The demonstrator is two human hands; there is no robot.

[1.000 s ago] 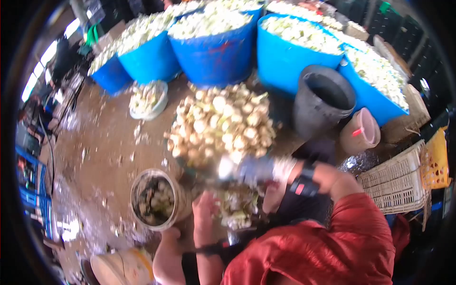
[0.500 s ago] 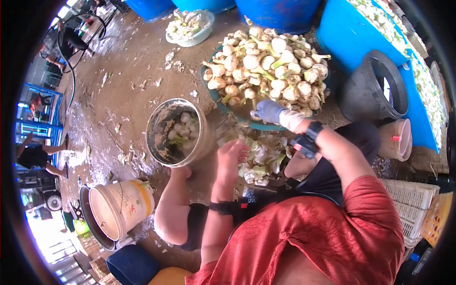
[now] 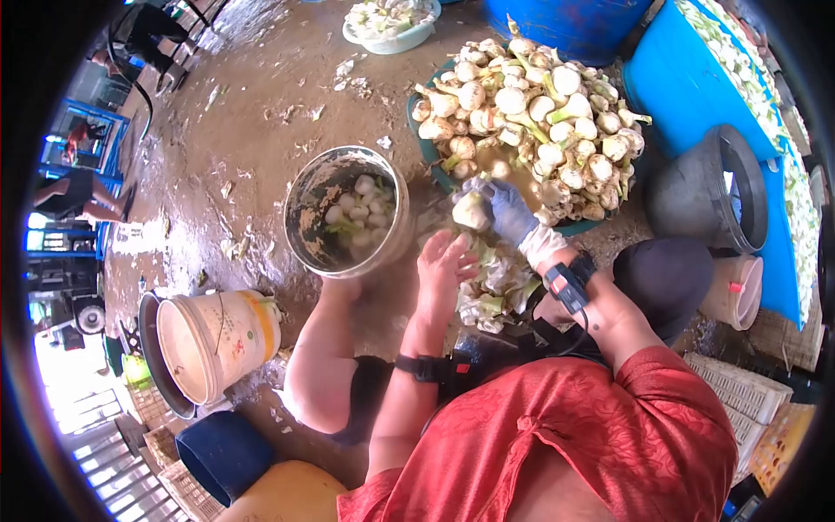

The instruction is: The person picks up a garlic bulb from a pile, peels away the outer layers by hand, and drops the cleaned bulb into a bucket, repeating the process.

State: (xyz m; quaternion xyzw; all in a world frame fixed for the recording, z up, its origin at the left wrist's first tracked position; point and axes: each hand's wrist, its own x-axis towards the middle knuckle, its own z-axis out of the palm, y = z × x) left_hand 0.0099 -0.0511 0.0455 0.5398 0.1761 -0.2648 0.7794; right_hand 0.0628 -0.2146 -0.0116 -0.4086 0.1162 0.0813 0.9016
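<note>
In the head view, my right hand (image 3: 509,211), in a bluish glove, is closed round a pale garlic bulb (image 3: 470,211) in front of the heap. My bare left hand (image 3: 445,264) is just below and left of it, its fingers apart and slightly bent, with nothing visible in them. Behind the right hand, unpeeled garlic bulbs (image 3: 557,113) with stalks are heaped in a wide green tub (image 3: 428,146). To the left, a bucket (image 3: 398,217) holds white peeled bulbs (image 3: 361,209). Loose peelings (image 3: 491,291) lie on the floor under my hands.
A black bucket (image 3: 687,204) and a pale pink bucket (image 3: 729,287) stand at the right, beside blue bins (image 3: 696,78). A white bucket (image 3: 217,339) lies tipped at left. A light basin (image 3: 391,39) with peelings sits at the back. Other people are at the far left.
My right hand has come back from the tub's edge toward my left hand, now with a garlic bulb in it. The left hand has risen slightly. The whole view has shifted.
</note>
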